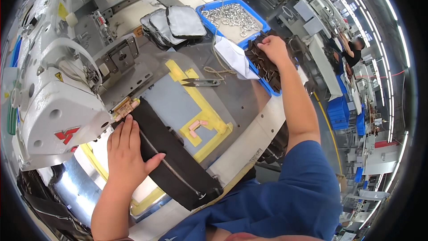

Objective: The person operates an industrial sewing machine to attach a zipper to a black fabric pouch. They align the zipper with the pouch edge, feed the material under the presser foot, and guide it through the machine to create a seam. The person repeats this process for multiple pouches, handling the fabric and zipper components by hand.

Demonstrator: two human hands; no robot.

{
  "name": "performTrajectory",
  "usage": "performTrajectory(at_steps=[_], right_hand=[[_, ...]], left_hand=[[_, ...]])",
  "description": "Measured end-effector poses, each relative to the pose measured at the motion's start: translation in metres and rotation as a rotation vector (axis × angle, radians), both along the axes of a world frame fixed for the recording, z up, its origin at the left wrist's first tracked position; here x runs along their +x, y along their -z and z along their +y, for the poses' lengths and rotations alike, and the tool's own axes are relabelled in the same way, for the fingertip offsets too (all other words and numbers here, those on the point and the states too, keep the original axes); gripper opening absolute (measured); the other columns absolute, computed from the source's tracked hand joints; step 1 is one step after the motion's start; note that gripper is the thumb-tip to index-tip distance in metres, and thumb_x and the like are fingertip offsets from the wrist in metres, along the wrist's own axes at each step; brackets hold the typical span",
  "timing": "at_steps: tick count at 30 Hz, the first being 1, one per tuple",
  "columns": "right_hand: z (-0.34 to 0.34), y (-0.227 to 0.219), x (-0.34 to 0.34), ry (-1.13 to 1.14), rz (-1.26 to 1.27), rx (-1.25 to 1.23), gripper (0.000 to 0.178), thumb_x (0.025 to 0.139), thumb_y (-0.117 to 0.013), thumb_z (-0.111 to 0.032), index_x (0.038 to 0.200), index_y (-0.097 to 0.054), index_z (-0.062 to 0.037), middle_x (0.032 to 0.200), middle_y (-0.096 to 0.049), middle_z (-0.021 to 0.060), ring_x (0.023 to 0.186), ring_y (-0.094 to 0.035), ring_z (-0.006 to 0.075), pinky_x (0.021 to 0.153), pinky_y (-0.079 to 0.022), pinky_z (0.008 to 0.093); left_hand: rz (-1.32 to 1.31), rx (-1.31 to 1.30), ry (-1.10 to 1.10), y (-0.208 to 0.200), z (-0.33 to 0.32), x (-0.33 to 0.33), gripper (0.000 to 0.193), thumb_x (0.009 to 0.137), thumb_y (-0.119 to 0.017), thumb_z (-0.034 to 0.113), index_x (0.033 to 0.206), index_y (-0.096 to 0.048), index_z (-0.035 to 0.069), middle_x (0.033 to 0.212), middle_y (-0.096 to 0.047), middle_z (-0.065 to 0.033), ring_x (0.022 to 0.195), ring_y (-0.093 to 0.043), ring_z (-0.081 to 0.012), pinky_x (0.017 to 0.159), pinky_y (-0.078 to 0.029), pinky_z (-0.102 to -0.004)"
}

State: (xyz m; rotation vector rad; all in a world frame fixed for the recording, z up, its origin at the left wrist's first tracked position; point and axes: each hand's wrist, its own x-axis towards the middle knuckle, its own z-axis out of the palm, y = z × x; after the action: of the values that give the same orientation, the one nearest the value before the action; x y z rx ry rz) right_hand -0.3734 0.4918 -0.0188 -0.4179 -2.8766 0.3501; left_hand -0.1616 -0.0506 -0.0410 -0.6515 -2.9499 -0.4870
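We see the left hand (127, 154) lying flat on the black cloth (173, 149), with its fingers straight and side by side and its thumb stuck out to the right. The cloth is on the near part of the worktop (256, 129), and its far end sits just beside the sewing machine (67, 116).

The right hand (274, 48) is far off to the right, over the brown bits (269, 71) in a blue tray (275, 93). Its fingers and thumb are bent in close to the bits, but we cannot tell if they pinch one.

We think the step in hand is to keep the cloth still and get a brown bit. The next move, we judge, calls for a good pinch on just one bit, with the left hand kept flat so the cloth does not slip.

The cloth is long and thin. Its long way runs on a slant, from far left to near right. The zip (179, 175) runs the same way, with its pull (201, 195) at the near right end.
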Motion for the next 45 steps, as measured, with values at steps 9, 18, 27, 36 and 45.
performTrajectory(at_steps=[9, 18, 27, 36, 45], right_hand=[[0.006, 0.007, -0.021, 0.005, -0.106, 0.000, 0.036, 0.074, -0.095, -0.029, 0.091, -0.077, -0.0024, 0.099, -0.079, 0.0196, 0.100, -0.077, 0.0354, 0.092, -0.059, 0.0436], [0.041, 0.026, -0.049, -0.025, -0.161, -0.016, 0.032, 0.072, -0.095, -0.018, 0.079, -0.066, -0.0050, 0.081, -0.074, 0.0130, 0.077, -0.072, 0.0297, 0.075, -0.056, 0.0408], [-0.051, -0.021, -0.025, -0.138, 0.049, 0.196, 0.026, 0.082, -0.086, -0.010, 0.104, -0.075, -0.0041, 0.089, -0.074, 0.0109, 0.083, -0.072, 0.0213, 0.078, -0.056, 0.0366], [-0.329, -0.017, 0.063, -0.891, -0.681, -0.938, 0.021, 0.097, -0.073, -0.005, 0.116, -0.072, 0.0030, 0.090, -0.075, 0.0068, 0.077, -0.071, 0.0132, 0.069, -0.059, 0.0304], [-0.359, -0.013, 0.085, -1.017, -0.506, -0.441, 0.026, 0.088, -0.083, -0.012, 0.111, -0.073, -0.0030, 0.091, -0.072, 0.0106, 0.073, -0.069, 0.0265, 0.070, -0.058, 0.0364]], left_hand=[[0.041, 0.012, 0.004, 0.001, -0.002, 0.000, 0.103, 0.074, -0.088, 0.056, 0.147, -0.054, -0.009, 0.158, -0.052, -0.0253, 0.140, -0.051, -0.0428, 0.116, -0.041, -0.0525], [0.068, 0.016, 0.019, 0.001, -0.007, 0.002, 0.097, 0.082, -0.081, 0.060, 0.144, -0.057, -0.010, 0.155, -0.053, -0.0261, 0.140, -0.052, -0.0411, 0.118, -0.042, -0.0510], [0.202, 0.006, 0.110, 0.001, -0.004, 0.010, 0.071, 0.088, -0.078, 0.051, 0.132, -0.067, -0.004, 0.140, -0.065, -0.0219, 0.131, -0.060, -0.0362, 0.114, -0.047, -0.0477], [0.192, 0.018, 0.180, 0.000, -0.003, 0.013, 0.058, 0.088, -0.080, 0.041, 0.126, -0.071, -0.002, 0.132, -0.068, -0.0194, 0.124, -0.064, -0.0337, 0.109, -0.050, -0.0459], [0.270, 0.048, 0.216, 0.002, -0.003, 0.012, 0.045, 0.089, -0.079, 0.035, 0.118, -0.074, 0.000, 0.122, -0.072, -0.0156, 0.117, -0.068, -0.0303, 0.105, -0.054, -0.0439]])
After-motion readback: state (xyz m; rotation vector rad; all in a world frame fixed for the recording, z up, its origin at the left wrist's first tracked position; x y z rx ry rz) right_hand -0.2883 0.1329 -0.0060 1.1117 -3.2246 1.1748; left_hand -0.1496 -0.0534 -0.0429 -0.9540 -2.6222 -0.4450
